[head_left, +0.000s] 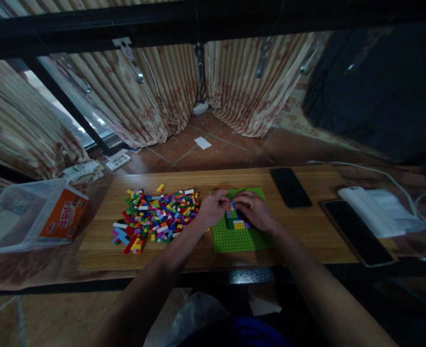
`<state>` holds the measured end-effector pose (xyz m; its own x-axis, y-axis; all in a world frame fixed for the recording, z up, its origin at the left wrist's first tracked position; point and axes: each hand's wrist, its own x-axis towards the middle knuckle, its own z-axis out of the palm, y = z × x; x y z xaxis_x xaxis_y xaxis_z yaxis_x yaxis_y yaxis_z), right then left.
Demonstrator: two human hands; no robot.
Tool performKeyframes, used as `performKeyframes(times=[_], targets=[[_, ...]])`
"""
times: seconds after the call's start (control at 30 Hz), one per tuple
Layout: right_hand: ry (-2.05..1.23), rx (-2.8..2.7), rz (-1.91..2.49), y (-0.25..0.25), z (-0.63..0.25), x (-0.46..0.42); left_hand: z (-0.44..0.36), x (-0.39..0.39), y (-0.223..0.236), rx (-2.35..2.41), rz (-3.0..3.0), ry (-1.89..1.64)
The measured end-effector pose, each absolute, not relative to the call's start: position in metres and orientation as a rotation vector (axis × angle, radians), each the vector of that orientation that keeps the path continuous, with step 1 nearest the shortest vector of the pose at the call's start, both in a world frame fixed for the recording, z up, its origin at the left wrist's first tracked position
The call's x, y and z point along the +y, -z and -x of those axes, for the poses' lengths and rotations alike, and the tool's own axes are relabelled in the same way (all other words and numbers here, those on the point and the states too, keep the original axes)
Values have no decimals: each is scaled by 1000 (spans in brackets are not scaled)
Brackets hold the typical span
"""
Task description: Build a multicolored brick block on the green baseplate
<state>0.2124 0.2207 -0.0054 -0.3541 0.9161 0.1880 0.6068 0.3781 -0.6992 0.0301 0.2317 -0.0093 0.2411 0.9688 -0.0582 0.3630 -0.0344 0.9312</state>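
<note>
A green studded baseplate [234,238] lies on a low wooden table [97,246]. Small coloured bricks [237,222] are stuck on its far half. My left hand [212,208] rests at the plate's left edge, fingers curled inward toward the bricks. My right hand [255,210] lies over the built bricks, fingers bent and pressed down on them. What sits under either set of fingertips is hidden. A loose heap of many-coloured bricks [155,217] is spread to the left of the plate.
A dark phone [290,187] lies right of the plate, a second dark phone or tablet [357,232] further right beside a white device [375,209] with a cable. A clear plastic bag with an orange card [63,214] sits at the left. Curtains hang beyond.
</note>
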Motion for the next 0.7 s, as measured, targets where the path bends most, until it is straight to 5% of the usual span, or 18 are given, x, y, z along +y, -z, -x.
performKeyframes(times=[0.7], targets=[[-716,-2181,1324,8,-214,230,-34,231,8,1371,-1660,-765]])
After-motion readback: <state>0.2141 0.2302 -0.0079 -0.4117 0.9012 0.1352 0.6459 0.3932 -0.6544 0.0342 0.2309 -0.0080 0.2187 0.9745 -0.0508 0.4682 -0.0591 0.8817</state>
